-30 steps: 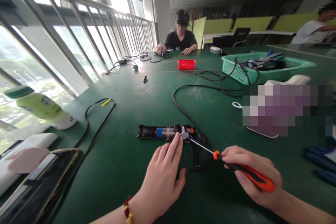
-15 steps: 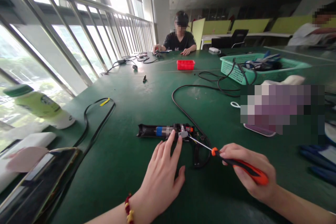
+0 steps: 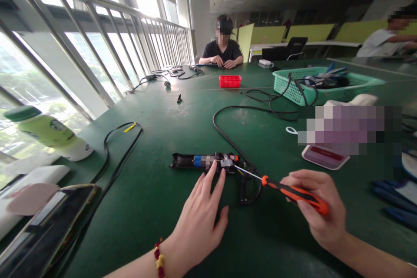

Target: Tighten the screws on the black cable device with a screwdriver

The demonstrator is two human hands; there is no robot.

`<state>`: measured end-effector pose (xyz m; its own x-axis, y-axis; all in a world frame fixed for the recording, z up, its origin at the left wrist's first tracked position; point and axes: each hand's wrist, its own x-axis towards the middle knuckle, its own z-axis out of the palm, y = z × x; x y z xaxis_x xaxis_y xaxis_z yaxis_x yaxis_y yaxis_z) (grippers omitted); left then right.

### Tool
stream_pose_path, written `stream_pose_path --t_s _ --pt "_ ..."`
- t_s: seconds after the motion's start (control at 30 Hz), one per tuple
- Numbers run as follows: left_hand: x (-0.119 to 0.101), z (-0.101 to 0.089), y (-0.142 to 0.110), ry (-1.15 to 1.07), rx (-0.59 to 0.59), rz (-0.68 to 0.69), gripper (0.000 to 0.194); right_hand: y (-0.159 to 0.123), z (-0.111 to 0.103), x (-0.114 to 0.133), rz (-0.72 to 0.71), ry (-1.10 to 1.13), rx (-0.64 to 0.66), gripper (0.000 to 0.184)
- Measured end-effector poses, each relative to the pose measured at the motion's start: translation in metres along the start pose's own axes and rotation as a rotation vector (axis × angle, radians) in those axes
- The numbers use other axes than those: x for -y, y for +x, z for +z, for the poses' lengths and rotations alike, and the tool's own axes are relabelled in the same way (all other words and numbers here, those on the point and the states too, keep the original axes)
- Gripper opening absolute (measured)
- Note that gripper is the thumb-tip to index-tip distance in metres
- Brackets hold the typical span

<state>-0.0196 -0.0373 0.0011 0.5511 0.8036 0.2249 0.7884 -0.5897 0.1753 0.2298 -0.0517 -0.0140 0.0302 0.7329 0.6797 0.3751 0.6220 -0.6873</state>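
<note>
In front of me lies an opened black corded tool point(image 3: 182, 160), its inner parts, a blue band and thin wires exposed. Its black handle point(image 3: 243, 189) points toward me. My left hand point(image 3: 202, 215) reaches over with fingers spread; the index and middle fingertips rest at a small grey piece point(image 3: 227, 163) on the tool. My right hand point(image 3: 321, 208) is closed around an orange-and-black screwdriver point(image 3: 298, 193). The screwdriver's thin shaft slopes left, its tip at the right edge of the grey piece. Whether the tip sits in a screw is too small to tell.
A black cord point(image 3: 224, 134) curves behind the tool toward a green basket point(image 3: 293, 89). Farther back are a red box point(image 3: 230, 81) and a seated person point(image 3: 221, 47). A bottle point(image 3: 48, 128) and a phone point(image 3: 42, 226) lie left; blue gloves point(image 3: 391, 202) lie right.
My right hand's fingers have loosened and shifted on the screwdriver handle, which has turned and risen slightly. My left hand stays nearly still. The person opposite has brought both hands together.
</note>
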Motion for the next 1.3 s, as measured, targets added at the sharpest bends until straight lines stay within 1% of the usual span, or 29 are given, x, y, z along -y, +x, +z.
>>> stream_pose_path --t_s 0.1,0.17,0.27,0.37,0.5,0.57,0.7,0.83,0.93,1.0,1.07,1.13,1.23,1.3 --pt "0.0009 -0.0017 0.0020 -0.018 0.016 0.000 0.062 0.0008 0.0031 -0.0003 -0.013 -0.027 -0.112 0.033" --pt "0.0011 -0.0021 0.0030 -0.025 0.024 -0.007 0.064 0.0022 0.0040 0.0003 -0.013 -0.061 -0.146 0.034" --pt "0.0007 -0.0013 0.0028 -0.032 0.008 -0.029 0.066 0.0047 0.0039 0.0023 -0.026 -0.075 -0.154 0.035" --pt "-0.0002 0.0009 0.0015 -0.008 -0.036 -0.046 0.063 0.0058 0.0028 0.0028 -0.046 -0.088 -0.137 0.032" --pt "-0.0005 0.0038 0.0003 0.075 -0.116 -0.003 0.059 0.0043 0.0016 0.0002 -0.109 -0.126 -0.131 0.027" --pt "-0.0003 0.0042 0.0003 0.101 -0.131 0.024 0.058 0.0034 0.0022 -0.0004 -0.117 -0.132 -0.133 0.029" --pt "0.0011 0.0034 0.0013 0.111 -0.097 0.043 0.059 0.0038 0.0055 0.0027 -0.086 -0.130 -0.155 0.039" --pt "0.0033 0.0024 0.0038 0.096 -0.028 0.026 0.062 0.0059 0.0065 0.0050 -0.087 -0.134 -0.136 0.042" --pt "0.0049 0.0016 0.0060 0.077 0.035 0.011 0.066 0.0062 0.0042 0.0030 -0.079 -0.158 -0.086 0.034" --pt "0.0057 0.0012 0.0071 0.065 0.071 0.001 0.067 0.0055 0.0027 0.0009 -0.026 -0.193 -0.042 0.025" --pt "0.0062 0.0012 0.0077 0.057 0.094 -0.008 0.067 0.0050 0.0025 -0.0006 0.044 -0.209 -0.018 0.021" --pt "0.0064 0.0017 0.0077 0.053 0.102 -0.015 0.066 0.0052 0.0038 -0.0011 0.074 -0.191 -0.049 0.025" --pt "0.0065 0.0024 0.0068 0.049 0.097 -0.018 0.065 0.0065 0.0063 -0.0003 0.026 -0.164 -0.138 0.037" --pt "0.0063 0.0026 0.0061 0.049 0.094 -0.021 0.064 0.0072 0.0065 0.0004 0.002 -0.159 -0.152 0.041"
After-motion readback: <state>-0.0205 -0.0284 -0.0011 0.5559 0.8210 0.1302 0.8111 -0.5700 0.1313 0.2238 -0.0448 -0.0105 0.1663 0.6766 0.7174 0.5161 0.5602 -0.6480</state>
